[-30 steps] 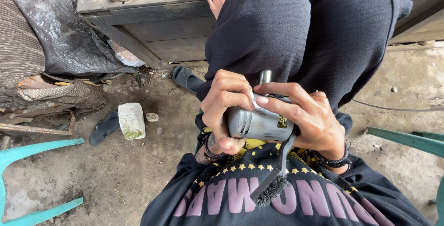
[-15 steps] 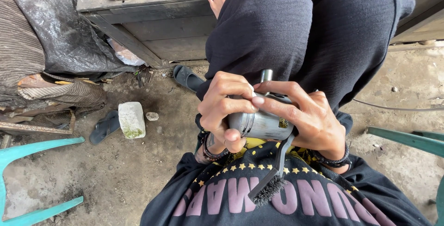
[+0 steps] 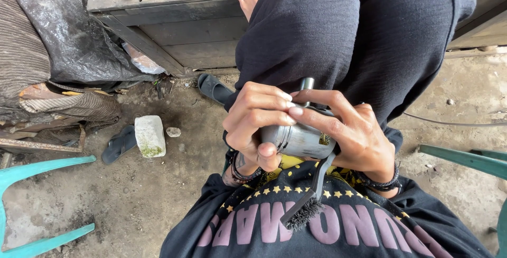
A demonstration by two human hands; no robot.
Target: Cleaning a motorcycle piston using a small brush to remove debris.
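Observation:
A grey metal cylinder [image 3: 300,141] with a short shaft sticking out of its far end lies across my lap, just in front of my knees in black trousers. My left hand [image 3: 257,123] wraps around its left end, fingers curled over the top. My right hand [image 3: 355,134] grips its right side and also holds a black wire brush [image 3: 306,205], whose bristled head hangs down over my dark shirt. Both wrists wear dark bracelets.
My bare feet rest on a worn wooden platform [image 3: 174,31] ahead. On the dirt ground lie a pale block [image 3: 150,135], two dark sandals [image 3: 119,143], and a black tarp over a pile [image 3: 68,36] at left. Teal plastic chair parts [image 3: 37,171] stand at both sides.
The hands and cylinder have shifted only slightly; my left fingers have curled a little further over the top. The brush still hangs from my right hand.

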